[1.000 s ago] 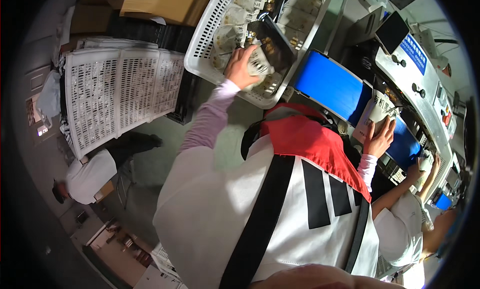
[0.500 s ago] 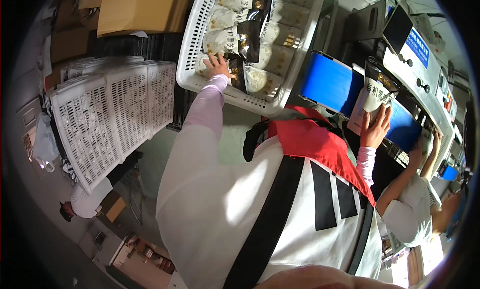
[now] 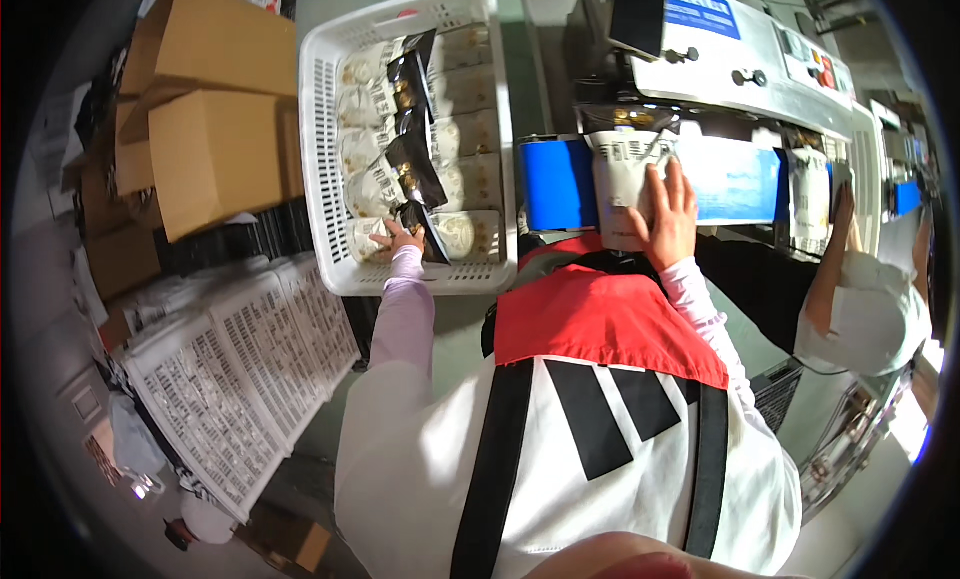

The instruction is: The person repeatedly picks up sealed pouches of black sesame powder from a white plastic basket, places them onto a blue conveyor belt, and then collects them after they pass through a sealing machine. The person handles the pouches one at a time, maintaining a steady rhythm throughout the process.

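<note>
Clock directions are from the wearer's chest. Closest is the white top with black straps, a red cloth (image 3: 605, 324) folded across it. At half past twelve the right hand (image 3: 668, 214) is laid on a pouch (image 3: 612, 184), thumb and fingers spread over its surface rather than clenched. The pouch lies across the blue belt (image 3: 735, 184), its near end reaching past the belt's edge. Its body is creamy white with bold dark lettering, the film glossy and slightly creased; the far end turns black with golden marks.

At half past ten the left hand (image 3: 405, 237) is over the near end of a white slotted basket (image 3: 510, 179), fingers spread on a pouch there; whether it grips, I cannot tell. That pouch (image 3: 365, 244) is pale and clear-patched, and more pouches lie in two columns beyond it, black ends overlapping along the middle.

White slotted crates (image 3: 240, 379) stand at nine o'clock, a co-worker in white (image 3: 870, 314) at two. Farther out are brown cartons (image 3: 225, 164) at ten and a pale metal machine (image 3: 745, 49) with black knobs at one.
</note>
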Demonstrator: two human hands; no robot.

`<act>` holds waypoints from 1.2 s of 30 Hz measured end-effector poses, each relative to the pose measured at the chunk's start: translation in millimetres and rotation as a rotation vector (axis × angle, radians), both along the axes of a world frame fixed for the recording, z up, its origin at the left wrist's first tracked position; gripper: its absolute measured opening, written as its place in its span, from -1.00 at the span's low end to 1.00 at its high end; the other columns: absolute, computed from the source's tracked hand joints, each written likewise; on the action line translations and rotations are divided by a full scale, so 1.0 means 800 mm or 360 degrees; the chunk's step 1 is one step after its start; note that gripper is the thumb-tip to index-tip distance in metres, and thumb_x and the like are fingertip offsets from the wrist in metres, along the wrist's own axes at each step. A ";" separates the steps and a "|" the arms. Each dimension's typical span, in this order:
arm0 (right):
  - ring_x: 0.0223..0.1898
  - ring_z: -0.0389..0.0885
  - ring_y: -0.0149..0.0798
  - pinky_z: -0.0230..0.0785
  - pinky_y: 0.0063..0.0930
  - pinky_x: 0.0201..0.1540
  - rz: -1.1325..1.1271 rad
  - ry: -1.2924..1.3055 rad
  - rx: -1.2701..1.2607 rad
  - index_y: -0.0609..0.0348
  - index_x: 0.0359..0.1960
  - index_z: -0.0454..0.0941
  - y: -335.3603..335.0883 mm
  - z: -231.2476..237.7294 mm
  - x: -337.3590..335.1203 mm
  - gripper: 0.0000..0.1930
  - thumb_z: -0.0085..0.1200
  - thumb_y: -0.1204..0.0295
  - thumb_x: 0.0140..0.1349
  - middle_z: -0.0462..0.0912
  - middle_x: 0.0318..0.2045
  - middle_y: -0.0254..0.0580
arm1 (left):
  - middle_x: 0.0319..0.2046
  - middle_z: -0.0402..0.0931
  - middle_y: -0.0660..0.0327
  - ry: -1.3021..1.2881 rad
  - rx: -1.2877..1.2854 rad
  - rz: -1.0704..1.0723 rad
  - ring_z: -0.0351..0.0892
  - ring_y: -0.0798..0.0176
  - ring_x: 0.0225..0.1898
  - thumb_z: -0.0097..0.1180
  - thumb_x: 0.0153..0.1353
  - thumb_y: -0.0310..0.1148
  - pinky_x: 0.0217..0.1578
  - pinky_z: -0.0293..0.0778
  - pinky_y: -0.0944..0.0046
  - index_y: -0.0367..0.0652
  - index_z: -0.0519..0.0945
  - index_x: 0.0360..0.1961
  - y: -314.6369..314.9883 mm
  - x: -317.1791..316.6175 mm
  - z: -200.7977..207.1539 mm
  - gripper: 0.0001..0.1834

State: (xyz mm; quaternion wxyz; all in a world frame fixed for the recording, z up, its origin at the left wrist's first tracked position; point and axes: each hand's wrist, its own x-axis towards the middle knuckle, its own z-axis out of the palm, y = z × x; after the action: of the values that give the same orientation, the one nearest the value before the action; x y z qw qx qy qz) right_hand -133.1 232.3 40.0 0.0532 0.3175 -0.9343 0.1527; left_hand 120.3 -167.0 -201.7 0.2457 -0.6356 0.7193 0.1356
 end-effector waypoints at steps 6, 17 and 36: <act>0.28 0.19 0.08 0.07 0.00 0.27 0.0299 -0.0209 -0.0202 -0.04 0.24 0.31 0.009 0.023 -0.011 -0.35 0.16 0.10 0.10 0.23 0.30 -0.02 | -0.06 0.54 -0.20 0.0842 -0.0070 -0.0223 0.52 -0.12 0.01 0.25 0.01 0.06 0.07 0.37 0.07 -0.38 0.56 -0.06 -0.068 0.002 0.034 -0.32; 0.15 0.32 0.10 0.15 -0.08 0.22 -0.0380 0.0407 -0.0380 0.07 0.16 0.38 0.203 0.019 -0.124 -0.40 0.22 0.43 -0.01 0.37 0.20 -0.05 | 0.08 0.37 -0.14 0.2008 0.0217 -0.0217 0.44 0.06 0.05 0.45 -0.09 -0.06 0.09 0.35 0.19 -0.39 0.19 0.22 0.260 -0.245 0.238 -0.01; 0.25 0.24 0.14 0.15 0.05 0.22 -0.0630 0.0180 0.0100 -0.19 0.38 0.09 0.333 -0.025 -0.210 -0.18 0.06 -0.15 0.12 0.16 0.32 0.02 | -0.03 0.47 -0.18 0.1688 0.0474 0.0054 0.55 0.08 -0.05 0.54 -0.25 -0.10 -0.04 0.47 0.19 -0.57 0.19 0.16 0.250 -0.257 0.296 0.09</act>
State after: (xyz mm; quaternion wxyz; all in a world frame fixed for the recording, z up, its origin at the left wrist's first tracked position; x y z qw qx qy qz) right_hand -301.0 498.5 20.3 0.1247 0.1373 -0.9783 0.0919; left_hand -85.2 32.8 34.9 -0.0654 -0.4500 0.7072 0.5415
